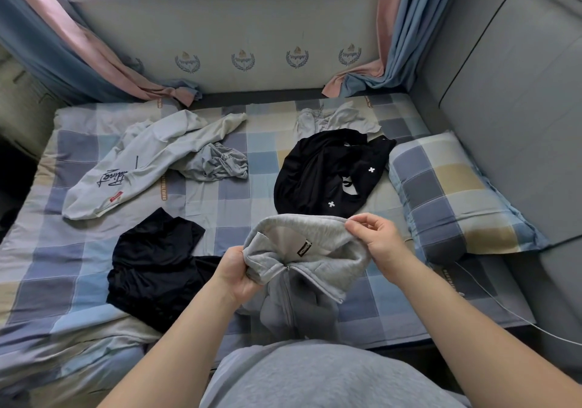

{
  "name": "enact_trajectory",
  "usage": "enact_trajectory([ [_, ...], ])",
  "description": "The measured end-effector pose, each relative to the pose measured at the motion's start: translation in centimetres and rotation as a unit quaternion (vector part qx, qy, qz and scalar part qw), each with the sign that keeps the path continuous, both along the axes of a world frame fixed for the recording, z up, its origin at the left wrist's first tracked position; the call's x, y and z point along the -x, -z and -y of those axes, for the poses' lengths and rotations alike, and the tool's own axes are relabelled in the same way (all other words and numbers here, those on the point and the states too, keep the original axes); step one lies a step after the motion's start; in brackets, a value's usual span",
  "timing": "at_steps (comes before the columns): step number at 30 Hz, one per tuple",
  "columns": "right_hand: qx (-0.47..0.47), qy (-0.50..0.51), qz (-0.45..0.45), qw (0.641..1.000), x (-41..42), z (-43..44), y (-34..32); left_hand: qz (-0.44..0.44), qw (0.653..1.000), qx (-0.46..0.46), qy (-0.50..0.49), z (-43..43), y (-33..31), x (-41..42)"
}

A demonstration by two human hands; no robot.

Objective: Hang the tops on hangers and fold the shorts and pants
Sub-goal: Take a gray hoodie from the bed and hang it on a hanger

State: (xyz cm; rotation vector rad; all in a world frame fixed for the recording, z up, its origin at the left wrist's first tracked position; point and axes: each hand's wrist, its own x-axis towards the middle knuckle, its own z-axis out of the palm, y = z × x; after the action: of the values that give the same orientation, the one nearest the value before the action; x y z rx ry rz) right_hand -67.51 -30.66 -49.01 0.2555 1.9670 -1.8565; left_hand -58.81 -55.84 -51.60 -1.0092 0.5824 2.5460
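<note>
A grey zip-up fleece top (302, 269) hangs in front of me over the bed's near edge, collar up, a black label showing inside. My left hand (234, 273) grips the collar's left side. My right hand (376, 239) pinches the collar's right edge. On the checked bed sheet (245, 155) lie a light grey garment with black script (138, 168), a small grey crumpled piece (217, 163), a black garment with white crosses (324, 171), a dark navy garment (154, 262) and a pale grey piece (327, 119) at the back. No hanger is in view.
A checked pillow (456, 193) lies at the right against a grey padded headboard (504, 92). Pink and blue curtains (390, 45) hang at both back corners below a window sill. A thin white cable (504, 310) runs off the bed's right edge.
</note>
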Motion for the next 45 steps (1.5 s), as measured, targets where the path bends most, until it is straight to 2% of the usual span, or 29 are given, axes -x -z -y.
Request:
enact_trajectory([
  [3, -0.046, -0.009, -0.048, 0.998, 0.2, -0.3, -0.6, 0.036, 0.998, 0.027, 0.049, 0.1, -0.3, 0.3],
  [6, 0.014, 0.012, 0.031, 0.999, 0.1, 0.1, -1.4, 0.065, 0.980, 0.150, 0.113, 0.0, -0.3, 0.6],
  [8, 0.075, 0.024, 0.095, 0.992, 0.1, 0.6, -2.2, 0.025, 0.959, 0.242, 0.143, -0.6, -0.4, 0.9],
  [9, 0.097, 0.023, 0.124, 0.987, 0.1, 0.7, -2.7, -0.010, 0.932, 0.318, 0.171, -1.0, -0.6, 0.9],
  [11, 0.123, 0.012, 0.185, 0.975, 0.0, 1.1, -3.4, -0.066, 0.844, 0.487, 0.215, -1.8, -0.4, 0.8],
  [12, 0.129, 0.004, 0.211, 0.969, 0.0, 1.3, -3.6, -0.082, 0.789, 0.561, 0.237, -2.1, 0.1, 0.7],
  [14, 0.139, -0.013, 0.239, 0.961, 0.0, 1.4, -3.9, -0.060, 0.656, 0.702, 0.270, -2.6, 0.9, 0.7],
  [15, 0.146, -0.024, 0.243, 0.959, 0.2, 1.3, -4.0, -0.044, 0.616, 0.741, 0.264, -2.7, 0.9, 0.6],
  [16, 0.154, -0.037, 0.244, 0.957, 0.3, 1.1, -4.1, -0.043, 0.616, 0.746, 0.248, -2.8, 1.2, 0.8],
  [17, 0.161, -0.050, 0.243, 0.955, 0.4, 0.8, -4.2, -0.046, 0.659, 0.717, 0.224, -2.7, 1.3, 0.9],
  [19, 0.167, -0.073, 0.236, 0.954, 0.7, 0.0, -4.1, -0.010, 0.800, 0.580, 0.152, -2.6, 0.6, 1.5],
  [20, 0.165, -0.084, 0.228, 0.956, 0.7, -0.5, -4.0, 0.010, 0.860, 0.497, 0.112, -2.5, 0.2, 1.9],
  [21, 0.160, -0.094, 0.220, 0.958, 0.8, -1.0, -3.7, 0.028, 0.901, 0.425, 0.080, -2.3, -0.3, 2.1],
  [23, 0.125, -0.100, 0.209, 0.965, 0.9, -1.7, -2.9, 0.056, 0.940, 0.334, 0.047, -1.9, -1.2, 2.7],
  [26, 0.045, -0.105, 0.181, 0.977, 0.5, -2.2, -1.5, 0.078, 0.951, 0.292, 0.060, -1.7, -2.5, 2.8],
  [28, 0.035, -0.112, 0.167, 0.979, 0.4, -2.5, -1.1, 0.079, 0.956, 0.274, 0.075, -1.7, -3.0, 2.7],
  [34, 0.176, -0.122, 0.248, 0.945, 0.1, -2.5, -0.2, 0.078, 0.962, 0.245, 0.090, -1.0, -3.5, 2.9],
  [37, 0.200, -0.104, 0.256, 0.940, -0.1, -1.8, 0.2, 0.074, 0.967, 0.221, 0.097, -1.1, -3.7, 2.9],
  [40, 0.180, -0.124, 0.216, 0.952, 0.0, -1.9, 0.5, 0.058, 0.977, 0.186, 0.088, -1.0, -4.1, 2.8],
  [43, 0.107, -0.174, 0.171, 0.964, -0.3, -2.4, 0.7, 0.056, 0.981, 0.162, 0.090, -0.7, -4.1, 2.7],
  [45, 0.094, -0.166, 0.160, 0.968, -0.8, -2.5, 0.9, 0.057, 0.982, 0.150, 0.095, -0.7, -4.0, 2.7],
])
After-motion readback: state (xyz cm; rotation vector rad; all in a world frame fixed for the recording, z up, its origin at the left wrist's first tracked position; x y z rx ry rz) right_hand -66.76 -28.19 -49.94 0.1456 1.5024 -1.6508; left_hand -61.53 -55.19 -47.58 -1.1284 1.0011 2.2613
